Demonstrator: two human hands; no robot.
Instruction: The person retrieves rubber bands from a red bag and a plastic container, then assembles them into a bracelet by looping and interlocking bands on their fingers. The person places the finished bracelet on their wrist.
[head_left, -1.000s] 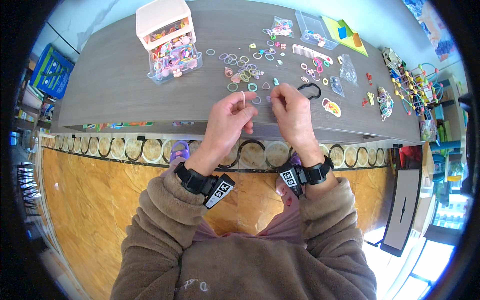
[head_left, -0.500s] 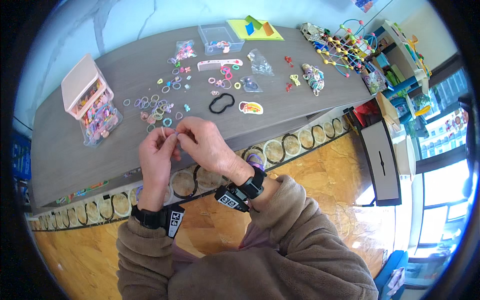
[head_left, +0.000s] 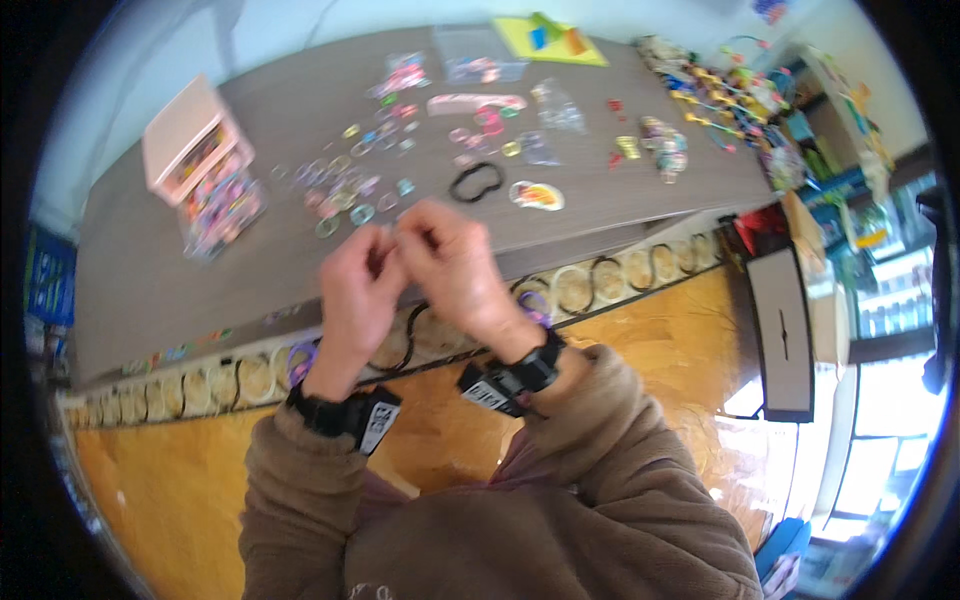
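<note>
My left hand (head_left: 358, 295) and my right hand (head_left: 450, 262) meet fingertip to fingertip over the front edge of the grey table (head_left: 270, 285). Both are closed in a pinch; motion blur and the curled fingers hide what is between them. Just beyond the fingers lies a loose spread of small coloured hair ties (head_left: 345, 185), with a turquoise one (head_left: 362, 214) among the nearest. A black wavy band (head_left: 476, 182) rests to the right of them, beside a flat hot-dog-shaped piece (head_left: 537, 195).
At left stands a pink box (head_left: 185, 145) with a bag of colourful hair accessories (head_left: 220, 210) before it. Farther back are a pale comb (head_left: 477, 103), a clear plastic box (head_left: 480, 68) and a yellow sheet (head_left: 580, 50). A bead toy (head_left: 720, 100) and bundled hair ties (head_left: 665, 150) sit right.
The view has shifted, so the table's contents appear farther right. My hands remain together; the pale ring seen at my left fingers earlier is now lost in the blur.
</note>
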